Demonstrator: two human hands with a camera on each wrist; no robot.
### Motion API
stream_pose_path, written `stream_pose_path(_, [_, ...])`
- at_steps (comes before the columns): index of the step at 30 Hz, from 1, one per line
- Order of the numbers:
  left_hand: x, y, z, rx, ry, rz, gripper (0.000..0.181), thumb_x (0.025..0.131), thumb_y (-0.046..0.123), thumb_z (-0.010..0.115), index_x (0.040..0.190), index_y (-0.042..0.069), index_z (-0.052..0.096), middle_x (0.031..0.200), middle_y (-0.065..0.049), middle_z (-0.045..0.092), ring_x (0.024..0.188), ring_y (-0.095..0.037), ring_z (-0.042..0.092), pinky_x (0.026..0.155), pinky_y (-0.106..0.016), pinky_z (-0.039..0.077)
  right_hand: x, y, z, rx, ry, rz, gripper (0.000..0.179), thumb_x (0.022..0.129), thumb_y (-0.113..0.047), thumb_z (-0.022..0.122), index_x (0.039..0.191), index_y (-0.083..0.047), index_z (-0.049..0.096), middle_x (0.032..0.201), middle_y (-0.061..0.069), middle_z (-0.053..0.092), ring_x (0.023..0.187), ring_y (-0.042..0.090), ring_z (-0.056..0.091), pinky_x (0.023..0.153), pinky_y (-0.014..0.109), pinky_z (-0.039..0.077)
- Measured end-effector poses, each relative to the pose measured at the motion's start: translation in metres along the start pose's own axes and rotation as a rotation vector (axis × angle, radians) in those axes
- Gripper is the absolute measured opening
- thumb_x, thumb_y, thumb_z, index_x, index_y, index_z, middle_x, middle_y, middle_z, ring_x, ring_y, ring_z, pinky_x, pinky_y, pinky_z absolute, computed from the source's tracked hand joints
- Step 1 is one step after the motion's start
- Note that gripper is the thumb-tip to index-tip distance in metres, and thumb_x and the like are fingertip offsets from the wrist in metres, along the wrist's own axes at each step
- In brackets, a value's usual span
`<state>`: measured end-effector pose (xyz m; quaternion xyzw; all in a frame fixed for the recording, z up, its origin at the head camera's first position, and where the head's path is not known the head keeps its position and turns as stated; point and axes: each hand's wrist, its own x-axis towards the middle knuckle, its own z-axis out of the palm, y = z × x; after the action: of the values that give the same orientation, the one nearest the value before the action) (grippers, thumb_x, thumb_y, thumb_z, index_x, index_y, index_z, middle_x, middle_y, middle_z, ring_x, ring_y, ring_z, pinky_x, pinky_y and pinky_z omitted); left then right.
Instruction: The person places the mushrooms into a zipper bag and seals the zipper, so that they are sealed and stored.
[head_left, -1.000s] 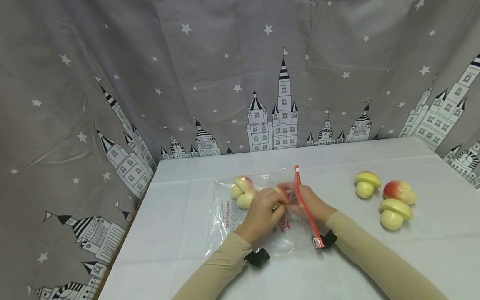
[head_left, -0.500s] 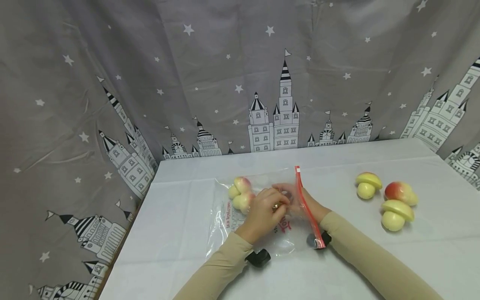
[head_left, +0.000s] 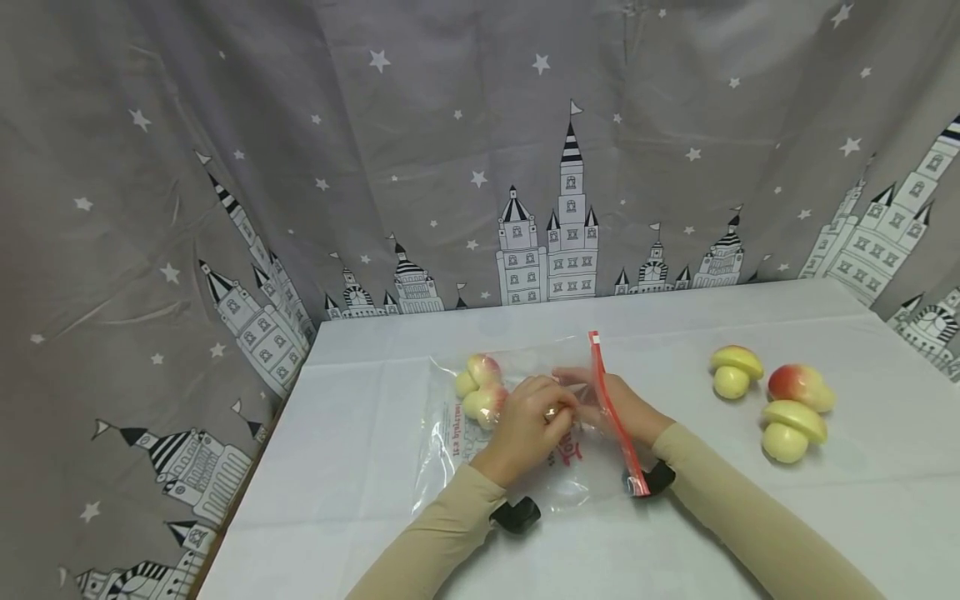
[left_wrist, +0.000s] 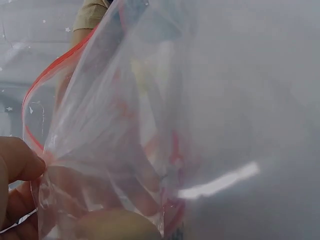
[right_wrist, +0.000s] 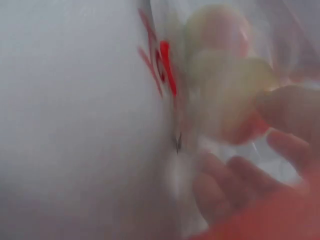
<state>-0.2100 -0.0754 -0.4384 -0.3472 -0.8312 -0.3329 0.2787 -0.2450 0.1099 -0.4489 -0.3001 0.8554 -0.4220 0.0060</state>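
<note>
the left hand (head_left: 528, 421) is clamped on the clear bag (head_left: 441, 454), pinching its plastic film, as i see it in the head view. the right hand (head_left: 632, 408) reaches in past the red zip strip (head_left: 621, 437), its fingers apart with nothing gripped between them. the bag lies on the white table (head_left: 360, 467), and in its far-left part sit yellow-and-red pieces (head_left: 476, 402), touching one another. well apart, on the person's right, are two mushroom-shaped pieces (head_left: 786, 443) and a red-and-yellow piece (head_left: 801, 387). behind hangs a grey curtain (head_left: 420, 167) printed with castles.

in the left wrist view, thumb and finger meet on the bag close beside the zip strip, which bows open; a yellowish round shape at the bottom edge i can't make out.

the right wrist view is hazy through plastic: fingers lie near the bagged pieces, and whether they touch i cannot tell.

i'd judge the step in hand to be filling the bag. the next move seems to call for drawing the right hand out while the left keeps the mouth wide.
</note>
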Motion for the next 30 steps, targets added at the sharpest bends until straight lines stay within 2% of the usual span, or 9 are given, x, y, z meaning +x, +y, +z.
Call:
stream_pose_path(3, [0.000, 0.000, 0.000, 0.010, 0.002, 0.002, 0.015, 0.081, 0.001, 0.067, 0.086, 0.012, 0.075, 0.083, 0.001, 0.070, 0.082, -0.014, 0.062, 0.077, -0.024, 0.051, -0.003, 0.003, -0.002, -0.020, 0.024, 0.039, 0.045, 0.095, -0.016, 0.070, 0.136, -0.002, 0.060, 0.126, 0.019, 0.070, 0.103, 0.029, 0.072, 0.085, 0.031, 0.056])
stream_pose_path(6, [0.000, 0.000, 0.000, 0.019, 0.009, 0.008, 0.014, 0.080, 0.001, 0.069, 0.086, 0.012, 0.075, 0.083, 0.001, 0.070, 0.081, -0.015, 0.063, 0.077, -0.024, 0.052, -0.002, 0.003, -0.001, -0.025, 0.039, 0.051, 0.041, 0.095, -0.017, 0.070, 0.133, -0.002, 0.063, 0.123, 0.016, 0.072, 0.103, 0.027, 0.070, 0.087, 0.035, 0.056])
stream_pose_path(13, [0.001, 0.002, 0.000, 0.011, -0.007, 0.000, 0.014, 0.080, 0.002, 0.068, 0.087, 0.011, 0.076, 0.083, 0.001, 0.070, 0.082, -0.015, 0.063, 0.079, -0.024, 0.052, -0.001, 0.001, 0.002, -0.011, 0.056, 0.013, 0.041, 0.094, -0.015, 0.070, 0.133, -0.004, 0.063, 0.123, 0.016, 0.072, 0.107, 0.030, 0.070, 0.091, 0.038, 0.056])
stream_pose_path(20, [0.003, 0.004, -0.002, 0.002, -0.048, -0.033, 0.012, 0.084, 0.005, 0.067, 0.089, 0.011, 0.075, 0.086, 0.000, 0.071, 0.087, -0.016, 0.064, 0.084, -0.028, 0.053, 0.002, -0.001, 0.004, 0.026, 0.040, -0.002, 0.041, 0.092, -0.006, 0.068, 0.132, 0.003, 0.061, 0.124, 0.022, 0.070, 0.108, 0.033, 0.068, 0.091, 0.038, 0.055])
stream_pose_path(25, [0.003, 0.005, -0.002, 0.015, -0.038, -0.020, 0.012, 0.083, 0.004, 0.068, 0.088, 0.012, 0.075, 0.086, 0.001, 0.071, 0.086, -0.015, 0.064, 0.081, -0.027, 0.053, 0.006, -0.002, 0.006, 0.078, 0.010, 0.000, 0.049, 0.082, 0.001, 0.063, 0.131, 0.006, 0.061, 0.124, 0.020, 0.069, 0.103, 0.022, 0.063, 0.092, 0.031, 0.052])
stream_pose_path(30, [0.003, 0.004, -0.001, 0.014, -0.018, -0.007, 0.012, 0.081, 0.003, 0.070, 0.087, 0.012, 0.075, 0.086, 0.001, 0.071, 0.084, -0.014, 0.063, 0.079, -0.025, 0.052, 0.010, -0.003, 0.010, 0.090, -0.013, 0.000, 0.052, 0.077, 0.002, 0.057, 0.129, 0.004, 0.063, 0.116, 0.015, 0.071, 0.094, 0.010, 0.059, 0.087, 0.022, 0.049])
